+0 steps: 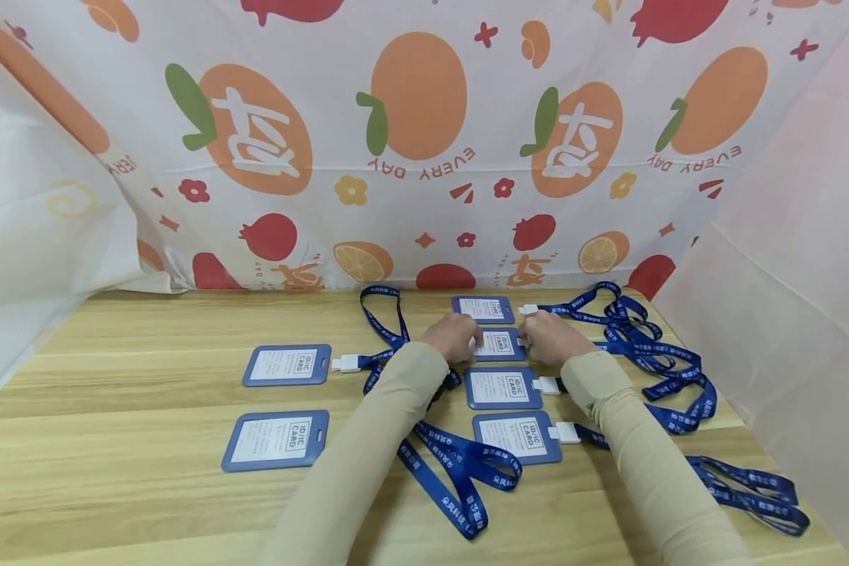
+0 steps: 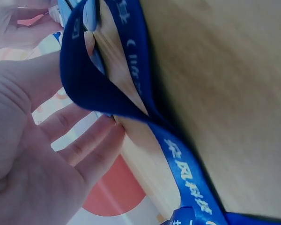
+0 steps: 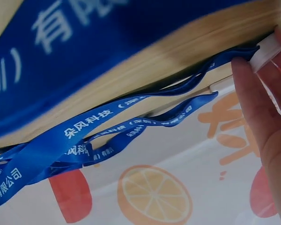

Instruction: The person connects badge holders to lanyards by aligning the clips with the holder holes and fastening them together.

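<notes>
Lanyard nearest you: how does it lie?

Folded loosely between my forearms on the wooden table. Off to its left is a blue left-front card holder, no clip in its slot.

And your right-hand column?

Nearest is the front card holder, with a white clip at its slot. Past it come the second card holder, then the third card holder, my work, lying between my hands.

What has each hand got?

My left hand pinches that third one's left edge, as best I can judge round the strap loop in the left wrist view; its other fingers reach out loosely. My right hand has a small white connector between finger and thumb, by the slot.

Which step, then?

Fastening, I'd say. I can't tell whether the connector is through. The next move calls for a steady left, keeping everything flat, while the right seats it squarely.

Farther back?

The farthest card holder, then the fruit-print curtain.
</notes>
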### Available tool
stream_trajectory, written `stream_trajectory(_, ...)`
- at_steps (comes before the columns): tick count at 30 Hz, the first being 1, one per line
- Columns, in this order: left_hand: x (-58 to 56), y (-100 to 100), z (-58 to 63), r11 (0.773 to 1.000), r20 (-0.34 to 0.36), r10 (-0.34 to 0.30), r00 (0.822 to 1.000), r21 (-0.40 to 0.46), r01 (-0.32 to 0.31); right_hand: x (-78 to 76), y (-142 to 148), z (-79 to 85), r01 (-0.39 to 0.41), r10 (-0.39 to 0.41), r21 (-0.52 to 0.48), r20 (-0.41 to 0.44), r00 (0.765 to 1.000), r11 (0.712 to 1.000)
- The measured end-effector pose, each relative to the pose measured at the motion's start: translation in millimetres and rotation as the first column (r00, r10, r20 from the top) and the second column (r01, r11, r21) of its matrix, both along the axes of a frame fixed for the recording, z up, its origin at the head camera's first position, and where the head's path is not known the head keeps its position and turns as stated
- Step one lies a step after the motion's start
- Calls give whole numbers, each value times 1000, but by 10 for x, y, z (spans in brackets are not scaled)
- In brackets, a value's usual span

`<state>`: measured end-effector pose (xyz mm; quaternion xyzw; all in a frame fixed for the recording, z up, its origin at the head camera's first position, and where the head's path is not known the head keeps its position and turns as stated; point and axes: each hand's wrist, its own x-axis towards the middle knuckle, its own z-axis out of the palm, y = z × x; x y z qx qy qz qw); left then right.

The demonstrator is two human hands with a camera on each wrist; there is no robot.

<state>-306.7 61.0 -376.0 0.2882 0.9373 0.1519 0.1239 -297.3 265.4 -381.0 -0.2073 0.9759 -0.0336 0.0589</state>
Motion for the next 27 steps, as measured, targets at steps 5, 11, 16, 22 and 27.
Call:
stream_trajectory(5,-27,-3,14,998,-24,-39,999,-58,38,-7,8,39,60,-61,15,49,997,998)
stream_trajectory(11,-82,-3,19,995,-90,-54,995,-92,45,2,60,82,78,-78,56,-7,997,995)
stream_trajectory(16,-116,-27,55,996,-123,-47,991,-86,37,-23,97,107,149,-148,24,-42,988,989)
stream_trajectory(22,-155,-84,99,994,-138,5,990,-104,-20,-114,145,87,127,-125,18,-81,989,992)
stream_trajectory(27,-180,-112,113,995,-137,22,990,-91,-35,-139,170,104,132,-130,21,-74,989,991)
